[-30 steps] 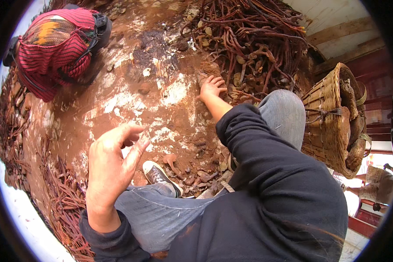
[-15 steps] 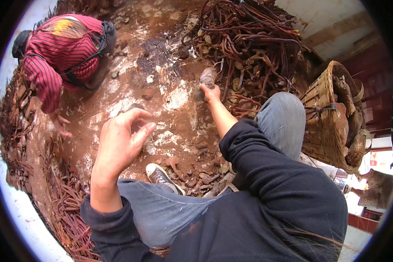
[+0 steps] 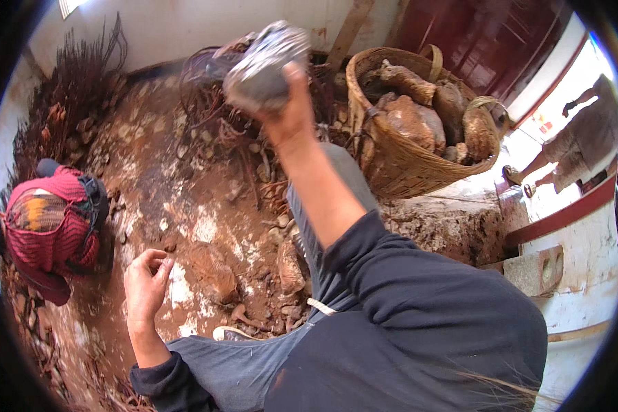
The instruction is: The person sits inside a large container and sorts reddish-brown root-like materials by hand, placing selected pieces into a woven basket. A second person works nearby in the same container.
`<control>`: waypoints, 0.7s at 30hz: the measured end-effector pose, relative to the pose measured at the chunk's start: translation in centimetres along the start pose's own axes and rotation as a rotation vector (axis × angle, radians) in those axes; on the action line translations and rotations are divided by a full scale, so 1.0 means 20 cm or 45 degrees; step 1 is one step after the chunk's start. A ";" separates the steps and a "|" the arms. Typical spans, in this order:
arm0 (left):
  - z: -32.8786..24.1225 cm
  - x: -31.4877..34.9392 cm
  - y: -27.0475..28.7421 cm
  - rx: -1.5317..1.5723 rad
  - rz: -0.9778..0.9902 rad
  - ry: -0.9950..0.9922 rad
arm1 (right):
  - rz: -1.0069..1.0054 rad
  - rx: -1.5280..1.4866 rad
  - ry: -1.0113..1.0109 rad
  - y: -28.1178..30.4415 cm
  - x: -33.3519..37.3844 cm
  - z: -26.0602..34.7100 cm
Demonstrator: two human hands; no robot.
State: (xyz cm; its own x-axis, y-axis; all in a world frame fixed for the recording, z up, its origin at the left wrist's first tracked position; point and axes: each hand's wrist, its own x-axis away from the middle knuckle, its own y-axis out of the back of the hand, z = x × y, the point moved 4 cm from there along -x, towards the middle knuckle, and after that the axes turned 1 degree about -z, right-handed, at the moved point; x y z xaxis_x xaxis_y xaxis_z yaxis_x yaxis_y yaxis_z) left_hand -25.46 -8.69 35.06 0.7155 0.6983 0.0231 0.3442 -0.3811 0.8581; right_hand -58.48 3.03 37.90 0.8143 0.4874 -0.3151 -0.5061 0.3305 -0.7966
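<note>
My right hand [image 3: 292, 113] is raised at the upper middle and grips a grey lumpy bundle [image 3: 268, 72]. The bundle has a pale, ridged, shiny top and a darker smooth side; motion smears it, so its exact kind stays unclear. Behind it lies a heap of thin dark-red roots [image 3: 209, 86]. My left hand [image 3: 147, 283] hangs over the muddy ground at lower left, fingers loosely curled, thumb a little apart, with nothing seen in it. Nearest to it is a brown lump [image 3: 213, 271] on the ground. Another brown lump [image 3: 290, 268] lies beside my right leg.
A woven basket [image 3: 398, 175] holding several large brown lumps stands at upper right. A person in a red striped top [image 3: 51, 230] crouches at far left. More dark stems [image 3: 65, 103] lean by the back wall. Another person [image 3: 580, 137] is beyond the doorway at right.
My right hand has lifted the grey bundle off the ground by the root heap. The view has swung right, bringing the basket and doorway further in. My left hand's fingers are more curled.
</note>
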 end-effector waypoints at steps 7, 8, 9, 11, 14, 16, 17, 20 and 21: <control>-0.19 0.02 -0.08 -0.031 0.030 -0.145 | -0.679 0.076 0.379 0.45 -0.18 0.97; -0.19 0.02 -0.09 -0.044 0.031 -0.154 | -0.671 0.157 0.268 0.50 -0.15 0.93; -0.18 0.02 -0.06 -0.088 0.019 -0.142 | -0.662 0.207 0.123 0.52 -0.10 0.77; -0.09 0.07 -0.01 -0.144 -0.009 -0.098 | -0.475 0.177 -0.271 0.35 0.03 0.39; 0.02 0.02 -0.03 -0.181 -0.111 -0.226 | -0.388 0.376 -0.516 0.08 0.18 -0.03; 0.04 0.00 -0.03 -0.120 -0.173 -0.287 | -0.160 0.570 -0.658 0.09 0.21 -0.37; 0.04 0.00 0.00 -0.189 -0.134 -0.218 | -0.036 0.801 -0.643 0.14 0.20 -0.52; 0.04 0.05 0.10 -0.108 -0.096 -0.015 | 0.157 1.886 -0.904 0.40 0.33 -0.87; 0.05 0.04 0.10 -0.165 -0.110 -0.019 | 0.207 2.014 -1.109 0.55 0.39 -0.95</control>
State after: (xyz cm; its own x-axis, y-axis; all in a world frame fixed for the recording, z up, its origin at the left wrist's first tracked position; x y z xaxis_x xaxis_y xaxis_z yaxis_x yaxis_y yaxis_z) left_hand -23.52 -9.44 36.21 0.6958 0.7157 -0.0601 0.3240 -0.2382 0.9156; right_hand -52.26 -4.79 16.82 0.6319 0.6554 0.4137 -0.7432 0.3608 0.5635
